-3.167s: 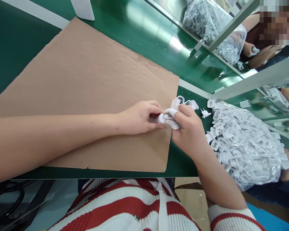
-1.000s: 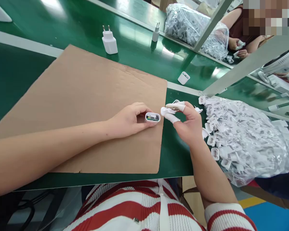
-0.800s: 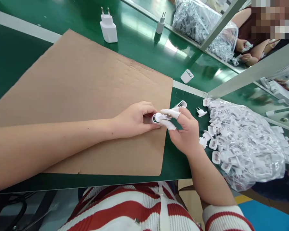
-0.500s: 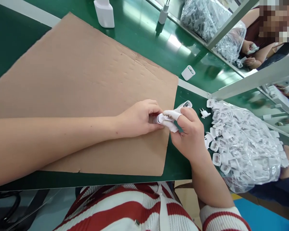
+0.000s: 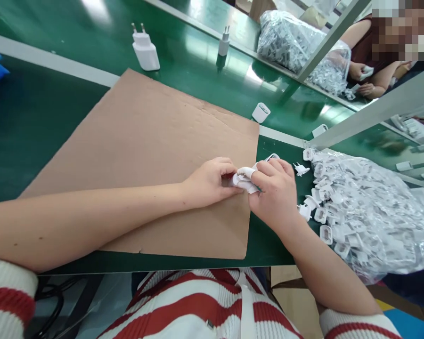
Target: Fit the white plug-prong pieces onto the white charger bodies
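Over the right part of a brown cardboard sheet (image 5: 155, 136), my left hand (image 5: 212, 183) pinches one end of a white charger piece (image 5: 237, 181). My right hand (image 5: 273, 188), with white covers on some fingertips, grips the same piece from the other side. Its fingers hide most of the piece. Another white housing (image 5: 273, 157) shows just behind my right fingers; whether that hand holds it is hidden. A small white plug part with pins (image 5: 301, 169) lies to the right of my right hand.
A clear bag of white plug parts (image 5: 371, 212) lies at the right, with loose parts at its edge. White chargers (image 5: 146, 52) (image 5: 224, 43) and a white housing (image 5: 261, 113) rest on the green surface behind. A person's hands (image 5: 360, 77) show beyond a metal frame.
The view has shifted, so more of the table at the left and back shows. Both hands stay together at the white piece, and my right fingers have closed further over it.
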`<state>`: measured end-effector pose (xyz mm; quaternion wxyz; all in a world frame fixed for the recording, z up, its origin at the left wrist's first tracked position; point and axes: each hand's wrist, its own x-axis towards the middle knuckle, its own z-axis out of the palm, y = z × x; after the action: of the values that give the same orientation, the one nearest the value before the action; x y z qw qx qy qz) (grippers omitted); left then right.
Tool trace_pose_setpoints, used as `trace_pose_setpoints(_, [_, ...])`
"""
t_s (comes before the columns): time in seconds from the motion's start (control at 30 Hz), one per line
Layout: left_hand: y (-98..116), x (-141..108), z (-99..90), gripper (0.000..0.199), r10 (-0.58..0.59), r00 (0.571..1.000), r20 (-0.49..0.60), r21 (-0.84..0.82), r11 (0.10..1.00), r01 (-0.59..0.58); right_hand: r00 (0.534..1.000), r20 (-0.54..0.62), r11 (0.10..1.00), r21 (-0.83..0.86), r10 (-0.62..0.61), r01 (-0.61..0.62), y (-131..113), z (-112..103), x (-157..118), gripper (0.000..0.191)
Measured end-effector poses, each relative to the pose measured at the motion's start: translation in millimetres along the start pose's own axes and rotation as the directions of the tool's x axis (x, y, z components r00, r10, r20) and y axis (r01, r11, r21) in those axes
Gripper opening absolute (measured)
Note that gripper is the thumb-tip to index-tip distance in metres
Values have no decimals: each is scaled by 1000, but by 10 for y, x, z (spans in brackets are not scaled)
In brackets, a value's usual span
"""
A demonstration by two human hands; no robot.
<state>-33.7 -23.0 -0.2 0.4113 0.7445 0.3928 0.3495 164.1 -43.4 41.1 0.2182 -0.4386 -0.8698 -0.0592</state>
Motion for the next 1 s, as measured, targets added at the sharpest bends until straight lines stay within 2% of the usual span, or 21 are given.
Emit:
trace_pose_setpoints(0.17, [-18, -39, 54, 27, -18, 999, -46, 80, 997, 21, 983, -16, 980, 82, 183, -181, -43, 117, -93, 14])
trace_pose_setpoints(0.3, [4, -61, 75, 27, -30, 998, -59, 134, 990, 38, 977, 12, 968, 131, 213, -213, -85, 181, -115, 15])
trace_pose_setpoints(0.4, [64, -39, 7, 37, -96, 995, 30, 49, 994, 94, 970, 52, 925, 294, 237, -242, -37, 137, -116, 12])
trace_pose_setpoints(0.47, [113, 35, -103, 48, -143, 982, 127, -15, 989, 146, 955, 33, 851, 445, 295, -278, 102, 59, -132, 5])
trace_pose_setpoints(0.53, [141, 195, -268, 51, -178, 974, 140, -7, 984, 181, 907, -44, 798, 495, 418, -344, 345, -27, -164, 20])
trace_pose_setpoints(0.57, [133, 315, -368, 51, -190, 977, 100, 17, 982, 190, 867, -90, 794, 458, 489, -400, 498, -56, -186, 26])
trace_pose_setpoints(0.63, [44, 630, -592, 51, -203, 977, -66, 90, 974, 209, 801, -149, 801, 281, 581, -529, 818, -63, -238, 33])
trace_pose_setpoints(0.7, [-154, 1004, -827, 53, -179, 946, -272, 160, 960, 228, 757, -110, 764, 120, 644, -634, 1092, -1, -297, 35])
trace_pose_setpoints(0.73, [-285, 1192, -939, 56, -168, 925, -341, 194, 950, 244, 737, -78, 741, 63, 672, -669, 1195, 42, -327, 35])
trace_pose_setpoints(0.8, [-559, 1522, -1131, 64, -188, 898, -398, 218, 932, 291, 699, -17, 699, -6, 715, -715, 1328, 119, -378, 33])
trace_pose_setpoints(0.9, [-855, 1808, -1288, 77, -266, 861, -434, 248, 883, 398, 647, 33, 647, 10, 762, -762, 1386, 150, -405, 29])
trace_pose_setpoints(0.97, [-913, 1839, -1288, 85, -297, 834, -465, 261, 854, 449, 623, 3, 617, 138, 782, -775, 1356, 118, -375, 27])
trace_pose_setpoints(1.0, [-907, 1817, -1264, 91, -259, 826, -501, 286, 851, 441, 612, -20, 596, 253, 791, -762, 1324, 94, -346, 27])
